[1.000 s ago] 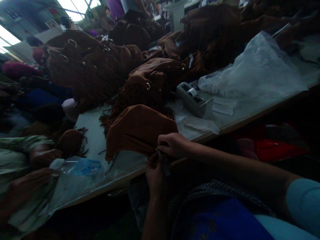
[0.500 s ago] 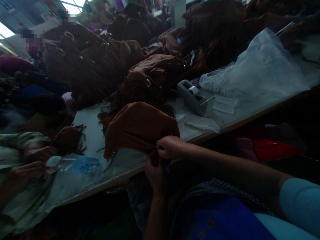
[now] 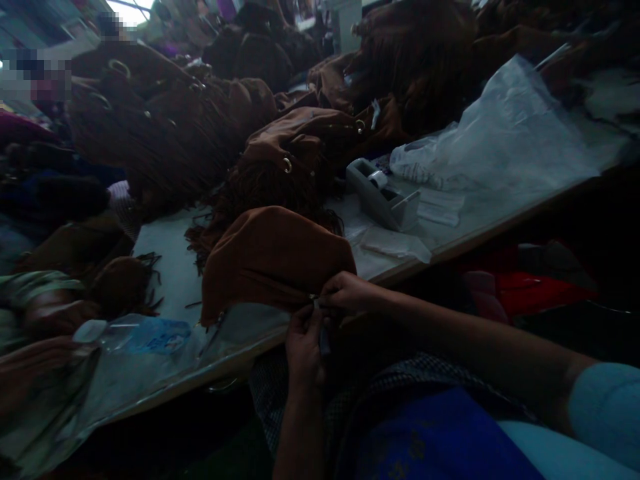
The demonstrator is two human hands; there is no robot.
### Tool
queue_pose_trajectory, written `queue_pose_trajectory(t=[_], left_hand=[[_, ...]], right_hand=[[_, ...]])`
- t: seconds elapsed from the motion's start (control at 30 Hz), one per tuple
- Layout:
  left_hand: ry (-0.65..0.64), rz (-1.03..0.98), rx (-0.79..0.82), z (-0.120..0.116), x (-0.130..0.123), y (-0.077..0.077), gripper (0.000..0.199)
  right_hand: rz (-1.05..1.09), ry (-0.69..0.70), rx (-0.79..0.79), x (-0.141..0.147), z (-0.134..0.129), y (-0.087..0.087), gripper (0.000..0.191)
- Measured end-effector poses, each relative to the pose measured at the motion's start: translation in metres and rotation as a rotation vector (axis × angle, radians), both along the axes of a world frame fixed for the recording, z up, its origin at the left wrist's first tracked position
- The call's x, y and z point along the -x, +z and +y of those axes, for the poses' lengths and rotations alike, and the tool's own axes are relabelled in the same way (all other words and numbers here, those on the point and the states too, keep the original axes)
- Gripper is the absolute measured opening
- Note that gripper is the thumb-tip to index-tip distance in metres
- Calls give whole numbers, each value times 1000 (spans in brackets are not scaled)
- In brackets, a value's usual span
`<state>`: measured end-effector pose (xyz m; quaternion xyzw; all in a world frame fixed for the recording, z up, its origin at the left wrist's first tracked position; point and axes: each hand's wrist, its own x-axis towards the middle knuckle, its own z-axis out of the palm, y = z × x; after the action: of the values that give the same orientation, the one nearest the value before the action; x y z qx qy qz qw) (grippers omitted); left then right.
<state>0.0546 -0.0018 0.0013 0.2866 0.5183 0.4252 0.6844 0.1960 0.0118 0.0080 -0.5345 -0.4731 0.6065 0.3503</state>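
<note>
Head view. Dim light, dark tones; fine detail at the fingertips hard to read. Brown bag (image 3: pixel 275 250) at the near edge of the pale table (image 3: pixel 167 240), its rounded top facing away from the wearer, its lower edge drawn toward the wearer's lap. Creases run across the cloth to a small shiny fitting (image 3: pixel 313 297) at that edge.

Left hand (image 3: pixel 303 333): below the fitting, thumb and fingers closed narrow in a pinch on the bag's edge. A thin greyish strip (image 3: pixel 325 341) hangs just beside it; cannot tell what it is fixed to. Right hand (image 3: pixel 345 293): fingers curled, gripping the same edge just right of the fitting, the two hands nearly meeting.

Behind the bag, a fringed brown bag (image 3: pixel 295 137) with metal rings, among a heap of similar goods. Right of it, a grey tape dispenser (image 3: pixel 377 193); nearer the edge, a flat clear packet (image 3: pixel 393 243); farther right, a large crumpled plastic sheet (image 3: pixel 520 127).

Left side: clear bottle (image 3: pixel 157 335) with blue label and white cap, cap toward a co-worker's hand (image 3: pixel 37 357); contact unclear. Small fringed brown piece (image 3: pixel 120 283) beyond it. Blue cloth (image 3: pixel 440 440) over the wearer's lap.
</note>
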Motion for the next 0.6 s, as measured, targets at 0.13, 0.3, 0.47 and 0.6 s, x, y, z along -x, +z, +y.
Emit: queue_pose_trajectory(t=[0.13, 0.3, 0.47, 0.6], left_hand=[[-7, -81, 50, -1, 0, 4, 34], [20, -151, 187, -2, 1, 11, 18], [37, -196, 245, -2, 0, 18, 14], [11, -118, 188, -1, 1, 15, 13]], right_hand=[[191, -4, 140, 2, 0, 0, 21], [310, -55, 218, 5, -5, 4, 22], [395, -85, 190, 12, -7, 1, 17], [254, -85, 77, 16, -9, -4, 14]])
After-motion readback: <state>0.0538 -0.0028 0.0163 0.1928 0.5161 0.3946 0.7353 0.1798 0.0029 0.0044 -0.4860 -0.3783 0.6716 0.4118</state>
